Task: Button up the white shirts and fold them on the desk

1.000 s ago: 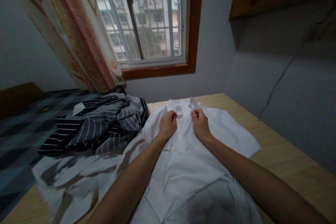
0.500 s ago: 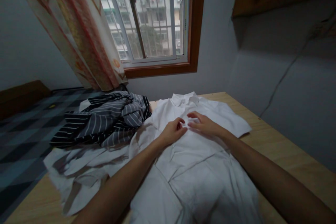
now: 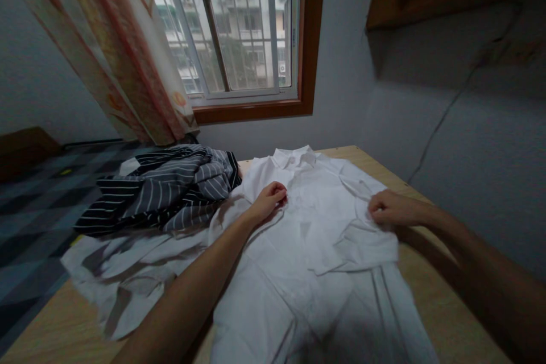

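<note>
A white collared shirt lies front up on the wooden table, its collar toward the window and its lower part reaching toward me. My left hand rests on the left side of the chest with its fingers curled together; whether cloth is pinched in them is hidden. At the shirt's right edge, my right hand is closed on the fabric near the sleeve. That sleeve is folded inward over the body, with creases around it.
Black-and-grey striped clothing is heaped at the left, beside a crumpled whitish garment. Beneath them is the wooden table; a checked bedspread lies further left. A curtained window is ahead, and a wooden shelf hangs upper right.
My right hand has moved from the middle of the shirt to its right edge and gripped the cloth there. The right sleeve is now folded inward. My left hand has shifted slightly left.
</note>
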The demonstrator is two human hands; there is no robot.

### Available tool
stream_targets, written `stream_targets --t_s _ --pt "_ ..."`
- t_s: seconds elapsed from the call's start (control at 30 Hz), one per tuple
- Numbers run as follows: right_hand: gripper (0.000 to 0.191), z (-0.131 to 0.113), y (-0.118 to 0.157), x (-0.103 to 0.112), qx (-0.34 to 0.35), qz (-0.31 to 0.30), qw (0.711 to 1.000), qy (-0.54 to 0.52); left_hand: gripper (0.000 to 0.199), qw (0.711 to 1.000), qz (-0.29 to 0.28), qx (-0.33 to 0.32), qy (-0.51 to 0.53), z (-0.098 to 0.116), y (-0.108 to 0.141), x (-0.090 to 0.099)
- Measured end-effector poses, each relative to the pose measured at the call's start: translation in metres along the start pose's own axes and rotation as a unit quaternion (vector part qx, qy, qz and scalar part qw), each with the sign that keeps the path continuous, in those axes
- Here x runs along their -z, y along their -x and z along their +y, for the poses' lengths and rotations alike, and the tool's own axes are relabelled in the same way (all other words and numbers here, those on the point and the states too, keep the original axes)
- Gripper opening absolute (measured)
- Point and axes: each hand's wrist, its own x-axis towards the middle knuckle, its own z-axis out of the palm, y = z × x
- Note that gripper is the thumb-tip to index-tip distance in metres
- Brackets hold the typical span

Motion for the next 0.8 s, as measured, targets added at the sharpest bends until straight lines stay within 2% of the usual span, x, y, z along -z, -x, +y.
stream_targets --t_s 0.03,0.1,0.17,0.23,0.3,0.4,0.47,0.57,0.67,0.8 --pt "0.024 0.014 0.007 0.014 -0.024 -0.023 0.995 0.09 0.02 0.999 -0.006 -0.002 -0.036 -0.001 0.0 -0.002" --pt "0.022 0.032 0.016 0.038 -0.067 -0.027 0.96 0.27 0.021 0.99 -0.024 -0.016 -0.142 -0.002 0.0 -0.007" --pt "0.014 0.031 0.018 0.05 -0.074 0.06 0.92 0.38 0.023 0.962 -0.034 -0.041 -0.269 -0.001 0.002 -0.014" --pt "0.01 0.009 0.011 0.046 -0.024 0.13 0.908 0.397 0.021 0.924 -0.019 -0.061 -0.377 0.002 0.005 -0.021" --pt "0.015 -0.027 -0.002 0.022 0.052 0.152 0.931 0.327 0.018 0.891 0.014 -0.072 -0.449 0.004 0.01 -0.028" --pt "0.021 -0.085 -0.028 -0.036 0.134 0.086 0.98 0.116 0.017 0.856 0.048 -0.092 -0.507 0.008 0.019 -0.032" --pt "0.017 -0.112 -0.044 -0.077 0.113 0.05 0.992 0.028 0.017 0.847 0.048 -0.097 -0.52 0.01 0.023 -0.031" --pt "0.014 -0.127 -0.059 -0.119 0.076 0.054 0.996 -0.009 0.021 0.847 0.033 -0.092 -0.522 0.013 0.026 -0.025" --pt "0.015 -0.123 -0.063 -0.131 0.082 0.064 0.994 -0.018 0.029 0.851 0.007 -0.097 -0.515 0.012 0.024 -0.019" --pt "0.011 -0.118 -0.056 -0.128 0.105 0.076 0.991 -0.019 0.03 0.856 -0.058 -0.167 -0.486 0.017 0.023 -0.013"
